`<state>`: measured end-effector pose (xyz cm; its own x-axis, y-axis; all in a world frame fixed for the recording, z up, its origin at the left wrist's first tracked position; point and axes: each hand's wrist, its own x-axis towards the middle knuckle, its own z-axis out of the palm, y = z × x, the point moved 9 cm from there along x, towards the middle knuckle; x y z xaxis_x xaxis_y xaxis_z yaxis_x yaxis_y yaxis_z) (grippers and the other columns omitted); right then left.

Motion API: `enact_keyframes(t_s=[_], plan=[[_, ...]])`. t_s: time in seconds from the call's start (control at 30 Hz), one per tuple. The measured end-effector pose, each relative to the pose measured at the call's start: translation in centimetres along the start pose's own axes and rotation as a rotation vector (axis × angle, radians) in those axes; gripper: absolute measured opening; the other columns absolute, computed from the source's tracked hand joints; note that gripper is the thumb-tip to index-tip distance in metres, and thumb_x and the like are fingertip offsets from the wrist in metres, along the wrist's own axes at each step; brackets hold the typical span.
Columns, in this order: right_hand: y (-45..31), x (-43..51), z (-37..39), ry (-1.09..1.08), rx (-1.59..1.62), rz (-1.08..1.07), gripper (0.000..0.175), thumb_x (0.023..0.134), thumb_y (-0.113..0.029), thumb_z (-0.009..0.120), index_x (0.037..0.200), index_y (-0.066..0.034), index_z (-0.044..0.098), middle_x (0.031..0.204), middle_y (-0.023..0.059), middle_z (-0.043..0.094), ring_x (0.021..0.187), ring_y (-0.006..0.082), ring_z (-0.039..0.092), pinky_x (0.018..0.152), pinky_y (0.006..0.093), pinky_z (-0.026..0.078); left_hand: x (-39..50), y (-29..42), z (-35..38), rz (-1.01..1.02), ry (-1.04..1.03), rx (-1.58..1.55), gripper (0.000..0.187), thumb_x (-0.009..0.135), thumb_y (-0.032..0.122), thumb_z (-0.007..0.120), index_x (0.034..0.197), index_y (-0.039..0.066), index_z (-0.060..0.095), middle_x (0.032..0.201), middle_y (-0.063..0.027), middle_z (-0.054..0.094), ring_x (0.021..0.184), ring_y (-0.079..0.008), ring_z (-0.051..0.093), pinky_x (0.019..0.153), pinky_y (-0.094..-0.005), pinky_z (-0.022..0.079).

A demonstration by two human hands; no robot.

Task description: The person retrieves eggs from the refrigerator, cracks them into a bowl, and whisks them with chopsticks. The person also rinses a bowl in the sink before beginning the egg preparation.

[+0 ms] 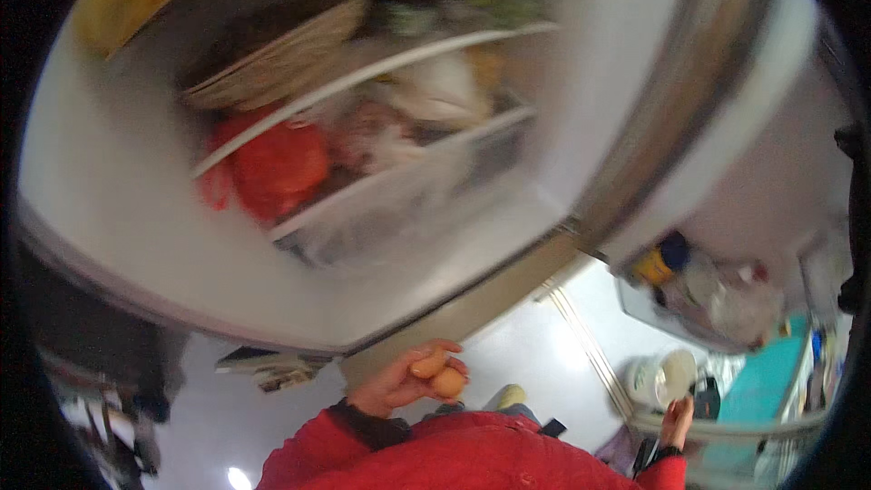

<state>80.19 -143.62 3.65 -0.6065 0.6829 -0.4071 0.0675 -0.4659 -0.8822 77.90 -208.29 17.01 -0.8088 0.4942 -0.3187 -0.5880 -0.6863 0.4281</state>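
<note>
My left hand (389, 383) is curled around two brown eggs, one egg (428, 366) lying against the other egg (449, 383). It is in front of the lower edge of an open refrigerator (435, 289). At the far right my right hand (676, 420) is raised, small in view and blurred; whether it holds anything cannot be made out. Beyond it are a white round container (643, 381) and a turquoise surface (759, 391). Inside the refrigerator, a red plastic bag (279, 167) sits behind a clear drawer front (401, 190).
The refrigerator's open door (748, 163) spreads to the right, its bin (670, 313) holding a yellow jar with a blue lid (661, 262) and bags. Printed papers or boxes (279, 366) lie low on the left. My shoe (511, 395) stands on the pale floor (527, 340).
</note>
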Motion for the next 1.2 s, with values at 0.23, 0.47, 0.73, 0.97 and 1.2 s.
enact_keyframes(t_s=[0.23, 0.47, 0.73, 0.97, 1.2], plan=[[-16.0, 6.9, -6.6, 0.125, 0.109, -0.386, 0.02, 0.085, -0.012, 0.058, 0.069, -0.0129, 0.045, 0.058, -0.0019, 0.041, 0.048, 0.0084, 0.038, 0.042, 0.022, 0.034, -0.9, -4.4, 1.6, 0.072, 0.127, 0.032, 0.05, 0.087, 0.048, 0.048, 0.12, 0.01, 0.05, 0.104, -0.0183, 0.06, 0.102, -0.0412, 0.056, 0.068, -0.0537, 0.054], [-30.6, 16.4, 4.8, -0.305, 0.23, -0.422, 0.017, 0.085, -0.026, 0.065, 0.08, -0.0133, 0.054, 0.074, 0.0029, 0.062, 0.063, 0.0142, 0.06, 0.055, 0.0267, 0.05, -1.2, -11.8, 3.8, 0.174, 0.283, -0.1, 0.046, 0.088, 0.048, 0.047, 0.116, 0.013, 0.053, 0.1, -0.0158, 0.062, 0.098, -0.0395, 0.058, 0.062, -0.052, 0.052], [-34.2, 30.2, 11.5, -0.502, -0.147, -0.349, 0.03, 0.09, -0.023, 0.047, 0.116, -0.0082, 0.053, 0.11, 0.0077, 0.057, 0.104, 0.0226, 0.051, 0.092, 0.0371, 0.041, -5.5, -17.7, 7.6, 0.308, 0.405, -0.147, 0.045, 0.09, 0.041, 0.042, 0.12, 0.009, 0.049, 0.111, -0.0218, 0.057, 0.107, -0.0435, 0.053, 0.076, -0.0579, 0.049], [-32.5, 28.5, 15.2, -0.766, -0.397, -0.446, 0.053, 0.091, -0.044, 0.046, 0.131, -0.0101, 0.044, 0.131, 0.0098, 0.048, 0.121, 0.026, 0.044, 0.1, 0.0389, 0.034, -8.2, -19.6, 8.7, 0.42, 0.399, -0.202, 0.044, 0.091, 0.039, 0.04, 0.12, 0.008, 0.048, 0.113, -0.0227, 0.055, 0.108, -0.0428, 0.052, 0.077, -0.0601, 0.048], [-31.2, 19.6, 7.8, -0.97, -0.049, -0.245, 0.055, 0.095, -0.04, 0.044, 0.139, -0.0083, 0.036, 0.142, 0.0069, 0.039, 0.128, 0.0243, 0.04, 0.107, 0.0404, 0.03, -10.4, -21.5, 9.6, 0.438, 0.428, -0.163, 0.043, 0.091, 0.037, 0.04, 0.12, 0.005, 0.047, 0.113, -0.0229, 0.054, 0.109, -0.0428, 0.051, 0.08, -0.0594, 0.048]])
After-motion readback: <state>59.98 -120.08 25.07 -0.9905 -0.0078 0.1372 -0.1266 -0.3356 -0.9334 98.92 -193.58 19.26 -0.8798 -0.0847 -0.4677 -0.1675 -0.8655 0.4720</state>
